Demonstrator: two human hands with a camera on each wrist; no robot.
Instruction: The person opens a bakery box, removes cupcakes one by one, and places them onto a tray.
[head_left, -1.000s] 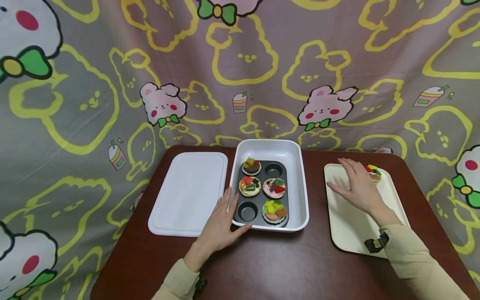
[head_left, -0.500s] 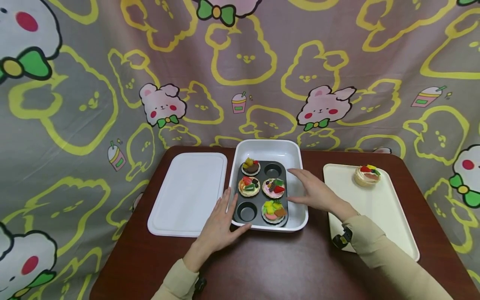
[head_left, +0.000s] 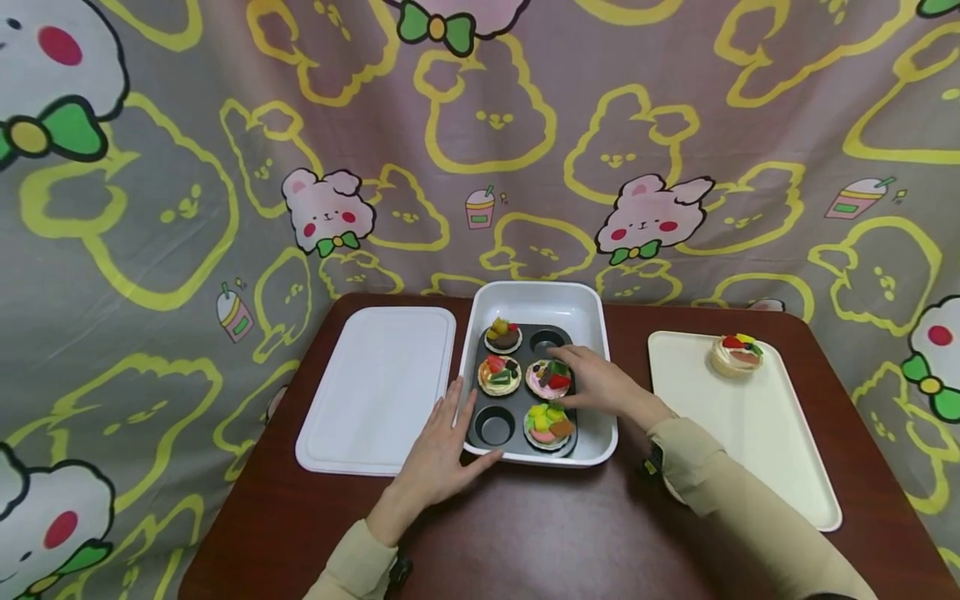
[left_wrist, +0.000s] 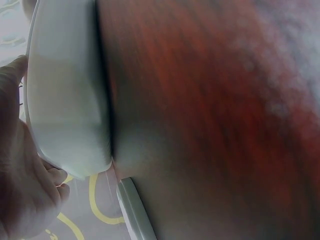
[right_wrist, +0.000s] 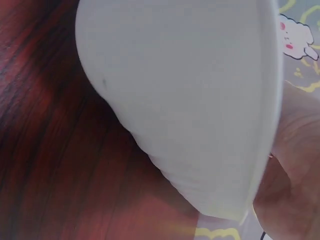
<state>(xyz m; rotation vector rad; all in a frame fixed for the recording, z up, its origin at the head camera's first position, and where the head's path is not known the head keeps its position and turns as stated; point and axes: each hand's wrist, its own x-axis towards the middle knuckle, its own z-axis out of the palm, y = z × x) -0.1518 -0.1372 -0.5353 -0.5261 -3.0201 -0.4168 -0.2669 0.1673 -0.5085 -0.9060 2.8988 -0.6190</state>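
My left hand point(head_left: 442, 450) is at the near-left rim of the white bin point(head_left: 558, 302), thumb spread off the fingers, with a yellow-topped tart point(head_left: 546, 427) in the near-right cup of the muffin pan point(head_left: 522, 404). My right hand point(head_left: 607, 387) reaches over the bin's right side, thumb and fingers around the pink tart point(head_left: 542, 383), middle-right cup, can't tell if pinching. Farther: chocolate tart point(head_left: 504, 337) in the far-left cup, patterned cloth point(head_left: 495, 125) behind.

Both hands slant inward, left hand point(head_left: 444, 452) spread, right hand point(head_left: 606, 386) with thumb apart, its grip hard to tell.
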